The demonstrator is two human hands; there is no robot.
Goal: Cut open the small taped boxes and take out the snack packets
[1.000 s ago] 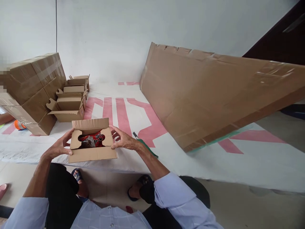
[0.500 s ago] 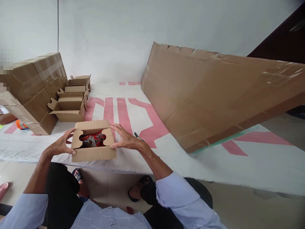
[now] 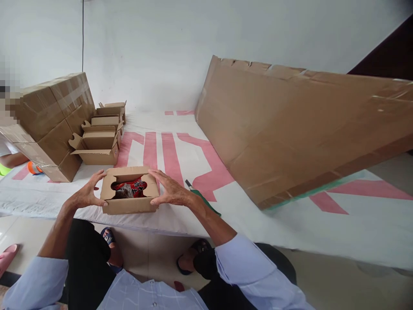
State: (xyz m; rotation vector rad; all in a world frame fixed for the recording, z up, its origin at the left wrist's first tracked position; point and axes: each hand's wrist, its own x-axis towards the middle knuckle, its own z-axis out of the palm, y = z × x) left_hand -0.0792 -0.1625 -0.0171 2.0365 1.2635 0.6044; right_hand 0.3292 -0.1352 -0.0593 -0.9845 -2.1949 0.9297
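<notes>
A small brown cardboard box [image 3: 130, 207] stands on the cloth near the table's front edge, held between both my hands. Its end flaps are folded inward, and a red packet [image 3: 138, 187] with dark lettering and a clear part shows through the gap between them. My left hand [image 3: 86, 192] grips the left end, thumb at the near corner and fingers at the far one. On the right end, my right hand [image 3: 170, 189] has the same kind of hold. A slim green thing with a dark tip [image 3: 208, 203] lies partly behind my right forearm.
Several open cardboard boxes [image 3: 99, 157] stand in a row at left, beside a stack of taped cartons [image 3: 54, 144]. A large cardboard sheet [image 3: 290, 129] leans at right. An orange tape roll [image 3: 33, 167] lies near another person's arm [image 3: 14, 160].
The box's long near flap, splayed outward before, now stands more upright, and the far flap also looks drawn in. Both hands stay at the box ends. The view has shifted slightly.
</notes>
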